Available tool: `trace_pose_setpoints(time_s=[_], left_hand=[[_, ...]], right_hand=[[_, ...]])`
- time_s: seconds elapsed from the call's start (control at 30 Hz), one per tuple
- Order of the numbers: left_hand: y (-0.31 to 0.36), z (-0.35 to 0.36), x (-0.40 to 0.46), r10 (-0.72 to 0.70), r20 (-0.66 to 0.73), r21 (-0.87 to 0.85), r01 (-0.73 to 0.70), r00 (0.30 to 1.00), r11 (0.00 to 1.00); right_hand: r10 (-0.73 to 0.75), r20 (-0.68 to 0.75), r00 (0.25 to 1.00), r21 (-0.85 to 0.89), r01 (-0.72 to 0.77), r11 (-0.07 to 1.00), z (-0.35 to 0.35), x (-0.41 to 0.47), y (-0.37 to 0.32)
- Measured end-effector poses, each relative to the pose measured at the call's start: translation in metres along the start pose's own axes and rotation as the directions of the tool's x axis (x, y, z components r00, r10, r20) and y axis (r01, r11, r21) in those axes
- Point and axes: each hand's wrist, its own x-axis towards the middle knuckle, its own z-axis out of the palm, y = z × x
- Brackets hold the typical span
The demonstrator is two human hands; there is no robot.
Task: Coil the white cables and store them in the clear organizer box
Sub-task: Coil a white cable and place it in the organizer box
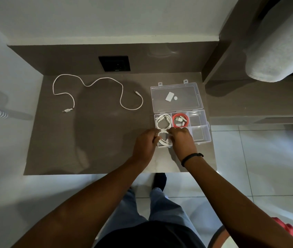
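Observation:
A clear organizer box [200,135] lies open at the right of the brown desk, its lid [176,97] flat behind it. One coiled white cable [163,121] fills the back-left compartment. A red coiled cable [180,119] sits in the compartment beside it. My left hand [144,145] and my right hand [182,138] both pinch a second coiled white cable [163,139] over the front-left compartment. A third white cable [95,90] lies uncoiled across the left half of the desk.
A black wall socket [114,63] sits in the back panel. The desk's front edge [95,173] is near my legs. Tiled floor lies to the right, and a grey cushioned seat [276,51] stands at the upper right. The box's right compartments hold nothing.

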Motion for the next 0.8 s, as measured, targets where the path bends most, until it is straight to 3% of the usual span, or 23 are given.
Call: trace_pose_setpoints(time_s=[0.17,0.33,0.4,0.63,0.8], left_hand=[[-0.002,-0.004,0.004,0.074,0.143,0.194,-0.102,0.987,0.976],[0.001,-0.005,0.003,0.132,0.112,0.380,-0.165,0.985,0.910],[0.005,-0.005,0.004,0.096,0.102,0.397,-0.129,0.990,0.909],[0.017,-0.003,0.014,-0.129,0.069,0.261,0.107,0.989,0.960],[0.013,-0.001,0.009,-0.038,0.146,0.409,-0.025,0.989,0.912]], right_hand=[[0.030,0.071,0.997,0.016,-0.031,0.999,-0.003,-0.008,0.010],[0.186,0.086,0.979,0.162,-0.198,0.967,-0.012,-0.021,0.024],[0.214,0.067,0.974,0.186,-0.223,0.957,-0.013,-0.021,0.022],[0.109,0.018,0.994,0.182,-0.110,0.977,-0.009,-0.013,0.009],[0.139,0.016,0.990,0.029,-0.139,0.990,0.001,-0.005,0.007]])
